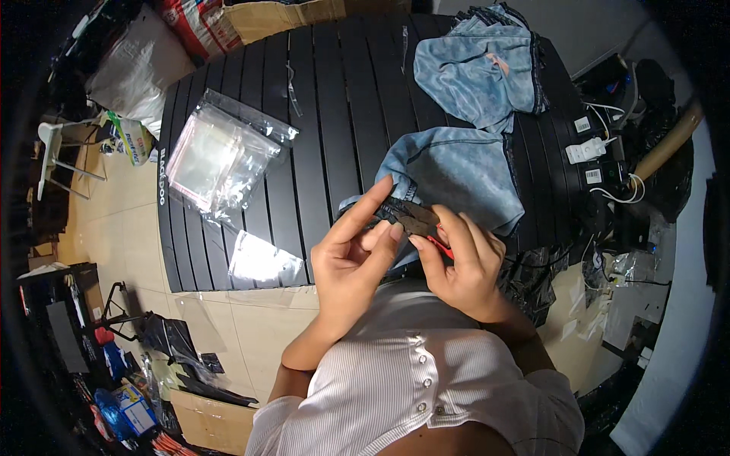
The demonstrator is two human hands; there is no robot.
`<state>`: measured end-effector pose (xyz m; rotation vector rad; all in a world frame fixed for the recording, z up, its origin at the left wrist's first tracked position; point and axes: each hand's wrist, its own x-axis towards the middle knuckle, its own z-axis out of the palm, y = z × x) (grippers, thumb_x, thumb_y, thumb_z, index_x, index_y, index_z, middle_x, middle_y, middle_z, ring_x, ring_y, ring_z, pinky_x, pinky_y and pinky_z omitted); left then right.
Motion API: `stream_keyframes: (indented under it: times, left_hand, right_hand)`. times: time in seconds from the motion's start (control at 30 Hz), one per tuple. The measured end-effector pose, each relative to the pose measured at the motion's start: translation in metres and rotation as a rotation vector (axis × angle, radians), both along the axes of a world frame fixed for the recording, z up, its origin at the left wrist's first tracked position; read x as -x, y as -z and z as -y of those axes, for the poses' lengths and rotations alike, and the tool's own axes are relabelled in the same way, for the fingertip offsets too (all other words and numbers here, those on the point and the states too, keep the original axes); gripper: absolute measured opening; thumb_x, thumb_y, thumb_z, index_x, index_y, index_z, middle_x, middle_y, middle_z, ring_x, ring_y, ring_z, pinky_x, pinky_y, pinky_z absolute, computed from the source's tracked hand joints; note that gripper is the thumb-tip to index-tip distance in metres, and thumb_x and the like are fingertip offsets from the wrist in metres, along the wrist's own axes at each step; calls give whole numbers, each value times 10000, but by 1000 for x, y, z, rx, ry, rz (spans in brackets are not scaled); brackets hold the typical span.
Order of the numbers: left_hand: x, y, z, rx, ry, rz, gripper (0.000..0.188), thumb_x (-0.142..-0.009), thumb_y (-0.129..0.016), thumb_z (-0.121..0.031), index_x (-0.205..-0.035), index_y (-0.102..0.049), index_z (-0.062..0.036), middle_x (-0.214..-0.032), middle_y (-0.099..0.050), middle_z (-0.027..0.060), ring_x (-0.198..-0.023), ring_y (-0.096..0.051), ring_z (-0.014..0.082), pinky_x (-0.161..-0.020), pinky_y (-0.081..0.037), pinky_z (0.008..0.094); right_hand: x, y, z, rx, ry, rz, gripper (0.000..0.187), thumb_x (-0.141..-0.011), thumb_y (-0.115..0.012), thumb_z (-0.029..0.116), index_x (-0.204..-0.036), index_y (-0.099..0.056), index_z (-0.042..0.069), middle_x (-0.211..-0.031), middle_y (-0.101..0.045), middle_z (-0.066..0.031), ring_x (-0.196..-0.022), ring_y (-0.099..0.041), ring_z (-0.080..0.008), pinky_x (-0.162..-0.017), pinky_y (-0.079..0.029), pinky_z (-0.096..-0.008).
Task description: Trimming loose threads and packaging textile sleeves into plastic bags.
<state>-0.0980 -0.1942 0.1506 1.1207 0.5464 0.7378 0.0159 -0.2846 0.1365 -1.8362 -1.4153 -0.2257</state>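
Observation:
Blue, washed-look denim cloth (464, 171) lies bunched on the black slatted table in front of me, and its dark frayed edge (391, 209) comes up to my fingers. My left hand (350, 254) pinches that edge between thumb and curled fingers, the index finger stretched out. Close beside it, my right hand (464, 262) is closed on a small red-handled tool (439, 245); the fingers hide most of it, so its exact kind does not show. A dark, flat piece (417, 219) spans the gap between both hands; whether it is cloth or part of the tool is unclear.
More blue denim (479, 72) lies at the table's far right. Clear plastic bags (224, 159) are stacked on the left of the slatted table (327, 99). A white charger (588, 150) with cables sits at the right edge. Cardboard (213, 418) and bagged goods cover the floor at lower left.

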Motion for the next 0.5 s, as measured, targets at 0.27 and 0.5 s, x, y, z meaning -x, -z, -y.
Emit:
stream_keyframes:
  times: [0.27, 0.5]
  left_hand:
    - [5, -3, -19, 115, 110, -26, 431, -791, -556, 96, -1212, -483, 40, -1098, -572, 77, -876, -547, 52, -765, -436, 167]
    - [4, -2, -55, 217, 381, -118, 269, -796, -584, 38, -1063, -606, 10, -895, -646, 69, -765, -602, 83, -708, -505, 214]
  right_hand:
    - [-16, -9, 11, 92, -129, -27, 361, -690, -698, 197, -974, -583, 5, -728, -588, -79, -577, -561, -207, -540, -440, -295]
    - [-47, -48, 12, 223, -290, 50, 397, -576, -785, 196, -870, -571, 38, -722, -587, -67, -604, -567, -218, -573, -432, -300]
